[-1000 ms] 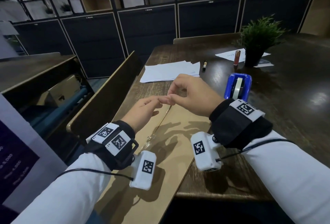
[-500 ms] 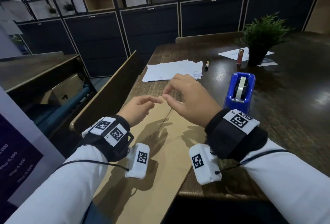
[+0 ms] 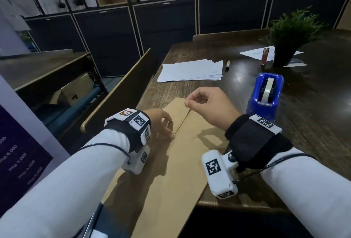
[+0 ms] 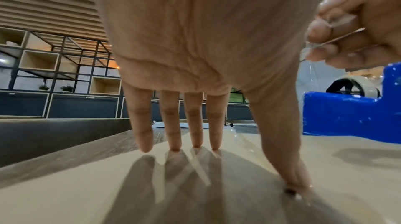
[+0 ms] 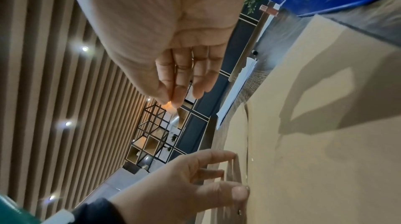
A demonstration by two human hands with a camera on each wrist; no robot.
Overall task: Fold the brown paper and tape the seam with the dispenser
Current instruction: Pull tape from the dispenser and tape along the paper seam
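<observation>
- Two hands work over the brown paper (image 3: 171,161), which lies folded on the table (image 3: 313,123) and overhangs the near edge; its seam runs from near center toward 12 o'clock.
- Left hand (image 3: 160,123): fingers straight and spread, tips and thumb pressing the paper just left of the seam.
- Right hand (image 3: 210,107): raised above the paper's far end, thumb and fingers pinching a clear strip of tape (image 4: 312,73) that runs down to the seam.
- Blue dispenser (image 3: 266,95) stands at 2 o'clock from the paper, just beside the right wrist, roll upright in it.
- A stack of white sheets (image 3: 191,70) lies at 12 o'clock beyond the paper, with a pen (image 3: 228,65) just right of it.
- Farther off at 1 o'clock are a potted plant (image 3: 290,34), a reddish tube (image 3: 264,56) and more sheets beneath them.
- Dark wood table, glossy; a chair back (image 3: 121,89) stands at 10 o'clock.
- Dark cabinets (image 3: 106,40) and open wooden cubbies line the far wall; the ceiling is slatted.
</observation>
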